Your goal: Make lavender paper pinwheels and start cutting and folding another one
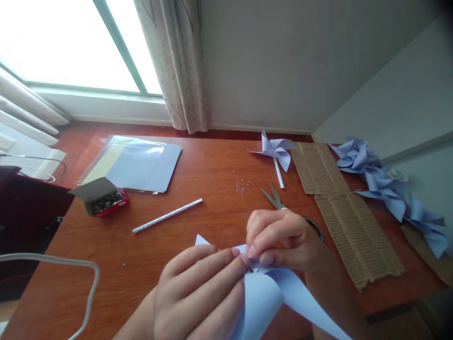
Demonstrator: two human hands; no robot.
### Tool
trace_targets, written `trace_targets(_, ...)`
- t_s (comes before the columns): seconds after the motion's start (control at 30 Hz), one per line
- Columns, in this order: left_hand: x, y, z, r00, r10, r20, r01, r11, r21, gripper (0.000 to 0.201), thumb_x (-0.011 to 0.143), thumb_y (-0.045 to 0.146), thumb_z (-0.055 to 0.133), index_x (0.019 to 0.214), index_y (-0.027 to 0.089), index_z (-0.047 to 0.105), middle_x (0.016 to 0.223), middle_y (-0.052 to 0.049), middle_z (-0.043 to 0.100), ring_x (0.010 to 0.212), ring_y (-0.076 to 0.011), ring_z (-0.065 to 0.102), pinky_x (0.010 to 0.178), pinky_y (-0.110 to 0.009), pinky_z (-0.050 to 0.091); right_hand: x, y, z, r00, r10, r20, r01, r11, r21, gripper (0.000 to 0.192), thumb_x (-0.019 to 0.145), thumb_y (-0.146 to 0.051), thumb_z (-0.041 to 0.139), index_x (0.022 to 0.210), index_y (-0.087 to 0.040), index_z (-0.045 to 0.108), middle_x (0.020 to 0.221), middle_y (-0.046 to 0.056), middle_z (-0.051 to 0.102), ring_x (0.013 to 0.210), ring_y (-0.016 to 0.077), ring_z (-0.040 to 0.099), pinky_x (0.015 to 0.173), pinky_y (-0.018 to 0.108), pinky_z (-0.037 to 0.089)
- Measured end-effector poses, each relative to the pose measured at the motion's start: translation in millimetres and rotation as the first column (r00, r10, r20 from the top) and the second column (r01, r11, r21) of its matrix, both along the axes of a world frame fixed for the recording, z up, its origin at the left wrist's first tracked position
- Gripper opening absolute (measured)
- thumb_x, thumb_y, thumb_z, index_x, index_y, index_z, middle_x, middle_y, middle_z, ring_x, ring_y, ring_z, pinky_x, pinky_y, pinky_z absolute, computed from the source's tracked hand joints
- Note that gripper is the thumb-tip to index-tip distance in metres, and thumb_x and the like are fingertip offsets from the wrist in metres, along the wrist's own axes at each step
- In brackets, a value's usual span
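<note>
Close in front of me is a pale blue paper pinwheel with curled blades, held up over the table. My left hand is closed on its left side, fingers laid across the paper toward the centre. At that centre my right hand pinches with thumb and fingertips; whatever small thing may be between them is hidden. Behind the right hand lie scissors with open blades, one handle loop showing past the wrist. A rolled white paper stick rests on the table to the left.
A finished pinwheel on a stick lies at the back, beside corrugated cardboard. Several pinwheels are piled along the right. An open box of small metal pieces and sheets in a clear sleeve are at left; a white cable crosses the near-left corner.
</note>
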State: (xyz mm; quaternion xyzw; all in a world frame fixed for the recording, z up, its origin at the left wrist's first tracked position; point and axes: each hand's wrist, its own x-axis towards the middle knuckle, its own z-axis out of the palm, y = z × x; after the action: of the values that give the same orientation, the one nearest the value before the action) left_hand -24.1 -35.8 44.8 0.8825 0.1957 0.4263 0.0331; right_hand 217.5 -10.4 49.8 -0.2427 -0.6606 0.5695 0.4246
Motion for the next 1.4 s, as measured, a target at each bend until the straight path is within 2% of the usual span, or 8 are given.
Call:
trace_targets(0.07,-1,2,-0.3,1.0,-0.015,-0.011,0.015,1.0,0.005,0.034,0.097,0.016,0.042,0.092,0.023,0.076,0.115,-0.005,0.078,0.115,-0.0226,0.072,0.091,-0.039,0.064,2,-2,3.5,1.0,0.001,0.018,-0.001,1.0,-0.016,0.02,0.09,-0.028,0.074,0.108,-0.024,0.08,0.093,0.007,0.076,0.084,0.0198,0.069,0.078,0.035,0.057)
trace_targets(0.17,-3,10,0.8,0.998,-0.049,-0.029,0.048,0.999,-0.01,0.033,0.096,0.015,0.042,0.096,0.018,0.075,0.115,-0.009,0.078,0.115,-0.0226,0.072,0.089,-0.037,0.064,5,-6,13.0,0.998,-0.001,0.068,0.004,0.999,-0.049,0.033,0.095,-0.044,0.064,0.116,-0.022,0.077,0.1,0.01,0.074,0.091,0.0232,0.069,0.083,0.039,0.057)
trace_targets(0.27,-3,19,2.5,0.997,-0.054,-0.057,0.051,0.997,-0.052,0.03,0.097,0.013,0.043,0.1,0.014,0.073,0.11,-0.011,0.08,0.107,-0.022,0.074,0.085,-0.036,0.063,7,-9,18.6,0.98,-0.03,0.196,0.035,0.999,-0.02,0.029,0.094,-0.03,0.066,0.122,-0.024,0.074,0.108,0.009,0.072,0.099,0.0239,0.069,0.089,0.04,0.057)
trace_targets(0.37,1,25,3.5,0.998,-0.041,-0.045,0.038,0.997,-0.061,0.023,0.097,0.013,0.049,0.101,0.01,0.071,0.104,-0.013,0.081,0.097,-0.0239,0.077,0.08,-0.038,0.062,5,-7,13.7,0.962,-0.066,0.264,0.046,0.996,0.079,0.034,0.088,-0.012,0.072,0.12,-0.023,0.073,0.106,0.008,0.073,0.098,0.0212,0.068,0.088,0.036,0.057)
trace_targets(0.53,7,27,3.2,1.0,-0.015,-0.012,0.015,0.998,-0.057,0.018,0.096,0.01,0.053,0.099,0.006,0.07,0.1,-0.016,0.08,0.089,-0.0263,0.078,0.076,-0.039,0.061,-2,0,-2.3,0.955,-0.138,0.263,0.081,0.973,0.218,0.021,0.089,-0.022,0.075,0.11,-0.017,0.075,0.096,0.009,0.073,0.09,0.0196,0.068,0.081,0.033,0.056)
trace_targets(0.7,6,27,2.5,1.0,0.007,-0.001,-0.007,0.998,-0.055,0.015,0.094,0.009,0.056,0.099,0.006,0.07,0.1,-0.016,0.08,0.088,-0.0261,0.078,0.077,-0.039,0.06,-8,0,-4.9,0.945,-0.227,0.236,0.144,0.936,0.32,0.019,0.091,-0.028,0.075,0.108,-0.019,0.075,0.093,0.008,0.074,0.086,0.0198,0.067,0.078,0.034,0.056)
trace_targets(1.17,4,21,-9.7,0.997,0.053,0.062,-0.048,0.996,-0.082,0.024,0.099,0.014,0.049,0.106,0.008,0.071,0.112,-0.015,0.078,0.103,-0.0242,0.074,0.089,-0.039,0.057,-15,-3,-6.3,0.923,-0.336,0.188,0.219,0.86,0.461,0.02,0.095,-0.031,0.068,0.109,-0.019,0.075,0.091,0.008,0.076,0.083,0.0218,0.068,0.076,0.039,0.058)
trace_targets(1.4,3,21,-8.4,0.993,0.082,0.08,-0.072,0.99,-0.121,0.02,0.099,0.015,0.053,0.107,0.008,0.07,0.11,-0.015,0.078,0.104,-0.0221,0.073,0.092,-0.036,0.056,-19,-4,-7.0,0.92,-0.342,0.192,0.237,0.875,0.423,0.015,0.095,-0.03,0.068,0.105,-0.02,0.075,0.087,0.008,0.075,0.083,0.0221,0.067,0.074,0.039,0.058)
